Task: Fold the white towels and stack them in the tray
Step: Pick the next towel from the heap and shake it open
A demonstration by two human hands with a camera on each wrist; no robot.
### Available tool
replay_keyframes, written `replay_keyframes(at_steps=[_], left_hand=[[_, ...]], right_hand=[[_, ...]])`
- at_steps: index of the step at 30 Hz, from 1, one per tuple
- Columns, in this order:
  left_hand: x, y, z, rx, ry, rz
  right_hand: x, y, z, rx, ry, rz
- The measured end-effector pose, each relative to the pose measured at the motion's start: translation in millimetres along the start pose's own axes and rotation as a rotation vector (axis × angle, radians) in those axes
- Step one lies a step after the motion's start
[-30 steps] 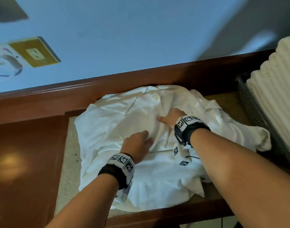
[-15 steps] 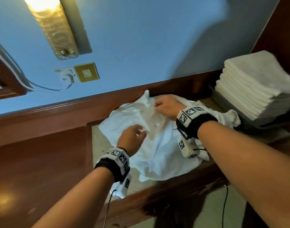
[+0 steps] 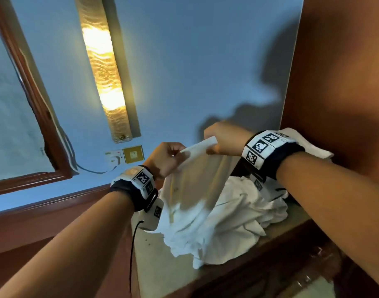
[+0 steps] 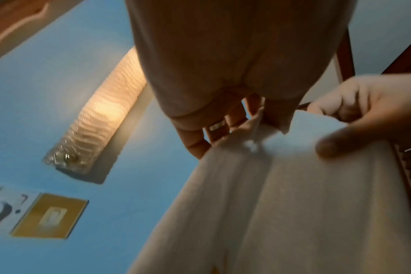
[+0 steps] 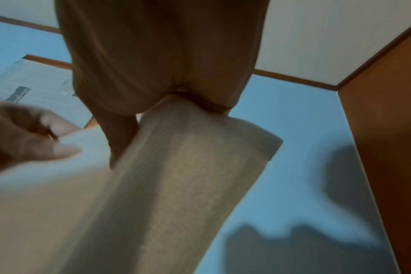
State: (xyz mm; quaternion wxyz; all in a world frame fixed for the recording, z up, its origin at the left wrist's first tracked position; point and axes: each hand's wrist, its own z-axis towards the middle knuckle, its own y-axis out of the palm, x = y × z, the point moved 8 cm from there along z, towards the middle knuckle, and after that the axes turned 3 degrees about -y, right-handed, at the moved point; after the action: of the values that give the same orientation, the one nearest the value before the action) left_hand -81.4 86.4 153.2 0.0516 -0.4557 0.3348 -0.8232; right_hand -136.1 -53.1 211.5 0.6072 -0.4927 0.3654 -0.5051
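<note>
Both hands hold one white towel [image 3: 195,186] up by its top edge, and its lower part hangs onto a crumpled pile of white towels [image 3: 238,224] on the counter. My left hand [image 3: 177,151] pinches the left end of the edge. My right hand [image 3: 212,145] grips the right end, slightly higher. The left wrist view shows the left hand [image 4: 258,118] pinching the towel [image 4: 282,194]. The right wrist view shows the towel [image 5: 176,176] running into my right hand [image 5: 176,103]. Folded towels [image 3: 309,145] show behind my right wrist; the tray is hidden.
A lit wall lamp [image 3: 104,72] and a gold switch plate [image 3: 133,154] are on the blue wall ahead. A wooden panel [image 3: 345,82] rises at the right, and a wooden frame [image 3: 33,93] at the left. The pale counter [image 3: 173,272] has a wooden front edge.
Both hands have taken a towel's edge from the pile and raised it well above the counter. The view has tilted up toward the wall.
</note>
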Motion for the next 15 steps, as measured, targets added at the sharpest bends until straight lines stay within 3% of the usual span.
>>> replay_keyframes(at_steps=[3,7,9,11,13,15], left_hand=[[18,-39,-14,0.062,0.022,0.057],[30,-97,-39,0.145,0.024,0.085],[30,-120,-54,0.18,0.002,0.059],[27,-139,-66,0.213,-0.017,0.014],[18,-159,-77,0.275,-0.074,0.003],[7,-178,-85,0.322,-0.129,0.096]], right_hand=[[2,-6,0,0.017,0.035,-0.062],[20,-10,12,0.16,0.145,0.056],[26,-8,23,0.245,0.177,0.21],[21,-9,35,0.396,0.155,0.533],[1,-13,50,0.524,0.106,0.831],[-28,-22,70,0.608,0.041,0.983]])
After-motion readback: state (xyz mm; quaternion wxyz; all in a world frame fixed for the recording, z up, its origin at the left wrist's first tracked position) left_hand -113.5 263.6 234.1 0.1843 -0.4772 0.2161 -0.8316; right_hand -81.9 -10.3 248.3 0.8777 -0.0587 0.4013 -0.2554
